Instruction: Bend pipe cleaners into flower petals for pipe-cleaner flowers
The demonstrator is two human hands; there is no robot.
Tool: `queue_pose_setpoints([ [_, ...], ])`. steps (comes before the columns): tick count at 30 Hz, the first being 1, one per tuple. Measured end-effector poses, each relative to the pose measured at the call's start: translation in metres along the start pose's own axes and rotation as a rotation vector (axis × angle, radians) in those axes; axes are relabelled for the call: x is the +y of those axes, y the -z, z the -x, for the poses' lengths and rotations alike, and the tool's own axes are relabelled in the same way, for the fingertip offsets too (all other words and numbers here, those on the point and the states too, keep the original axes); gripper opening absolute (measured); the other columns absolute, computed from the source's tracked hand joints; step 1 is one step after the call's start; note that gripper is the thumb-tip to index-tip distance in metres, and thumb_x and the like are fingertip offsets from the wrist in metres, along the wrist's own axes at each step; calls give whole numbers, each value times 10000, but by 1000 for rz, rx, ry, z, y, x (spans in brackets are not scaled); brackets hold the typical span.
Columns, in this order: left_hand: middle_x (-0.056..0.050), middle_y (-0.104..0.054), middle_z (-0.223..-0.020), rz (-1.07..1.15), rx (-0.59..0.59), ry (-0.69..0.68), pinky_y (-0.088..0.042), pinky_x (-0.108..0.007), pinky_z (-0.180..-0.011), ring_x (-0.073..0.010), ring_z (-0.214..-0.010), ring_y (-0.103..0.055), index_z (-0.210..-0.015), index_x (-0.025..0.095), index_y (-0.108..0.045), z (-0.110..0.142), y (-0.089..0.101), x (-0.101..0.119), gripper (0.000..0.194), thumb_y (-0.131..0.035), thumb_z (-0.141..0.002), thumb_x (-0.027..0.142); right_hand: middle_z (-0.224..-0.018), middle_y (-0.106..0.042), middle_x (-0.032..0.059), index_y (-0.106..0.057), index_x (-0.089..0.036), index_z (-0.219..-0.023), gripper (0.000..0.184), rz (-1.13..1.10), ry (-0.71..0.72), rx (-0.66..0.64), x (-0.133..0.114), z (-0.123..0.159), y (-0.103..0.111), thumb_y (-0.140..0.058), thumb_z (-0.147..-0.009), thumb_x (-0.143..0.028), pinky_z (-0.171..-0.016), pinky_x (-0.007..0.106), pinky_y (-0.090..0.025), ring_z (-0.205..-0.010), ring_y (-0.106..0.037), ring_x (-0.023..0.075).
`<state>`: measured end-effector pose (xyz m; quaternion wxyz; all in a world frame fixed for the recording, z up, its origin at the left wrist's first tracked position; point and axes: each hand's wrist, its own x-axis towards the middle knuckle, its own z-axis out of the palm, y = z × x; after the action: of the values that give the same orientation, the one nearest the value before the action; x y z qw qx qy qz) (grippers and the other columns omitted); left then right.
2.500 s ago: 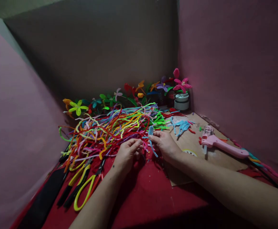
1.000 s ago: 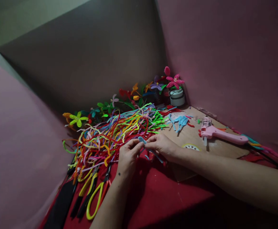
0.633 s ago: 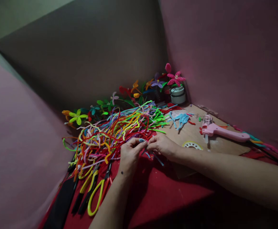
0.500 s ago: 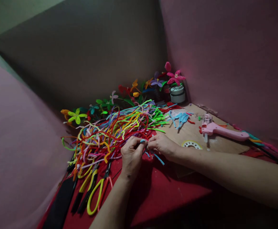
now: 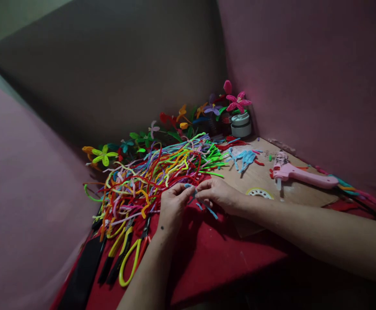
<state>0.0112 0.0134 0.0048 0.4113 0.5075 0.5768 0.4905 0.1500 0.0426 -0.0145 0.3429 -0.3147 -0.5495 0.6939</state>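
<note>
My left hand (image 5: 174,205) and my right hand (image 5: 219,196) meet above the red tabletop, fingertips pinched close together. Between them is a short piece of blue pipe cleaner (image 5: 188,186), partly hidden by the fingers. Below my right hand a loose blue pipe cleaner piece (image 5: 212,212) shows against the red surface. Just beyond my hands spreads a big heap of pipe cleaners (image 5: 155,170) in many colours. More light blue pieces (image 5: 245,159) lie in a cluster on a brown board.
A pink glue gun (image 5: 304,175) rests on the brown board (image 5: 291,193), near a white ring-shaped spool (image 5: 259,193). Yellow-handled scissors (image 5: 130,262) and yellow-and-black pliers (image 5: 116,254) lie at the left. Pipe cleaner flowers (image 5: 237,102) line the wall behind, beside a white round container (image 5: 240,125).
My left hand has turned slightly and shifted a little left, its fingers now straighter over the blue piece. My right fingers have moved slightly left, still close to it.
</note>
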Motion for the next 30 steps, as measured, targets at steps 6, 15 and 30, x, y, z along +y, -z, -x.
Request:
queue_pose_setpoints([
  [6,55,-458,-487,-38,17,-74,-269,-180,-453,-50,-453,-354,-641,131,-609,-2,-1,-2,238,-628,-680,365,-382,-390,-68,-470,-150,-507,176,63,60,40,7,-6,3,-553,-645,-223,-361,196,-202,-339,-301,41],
  [15,25,-551,-604,-474,429,-197,-348,-191,-515,-99,-557,-479,-797,183,-638,46,55,28,231,-553,-744,392,-424,-424,-45,-512,-145,-543,121,44,76,174,6,-10,8,-551,-635,-214,-380,209,-216,-363,-335,55],
  [30,-54,-652,-867,-1233,27,286,-405,-246,-648,-192,-790,-609,-1074,203,-491,100,134,-21,325,-416,-775,306,-449,-427,-34,-450,-148,-531,165,-167,48,138,0,-7,5,-552,-660,-159,-432,217,-275,-392,-355,53],
])
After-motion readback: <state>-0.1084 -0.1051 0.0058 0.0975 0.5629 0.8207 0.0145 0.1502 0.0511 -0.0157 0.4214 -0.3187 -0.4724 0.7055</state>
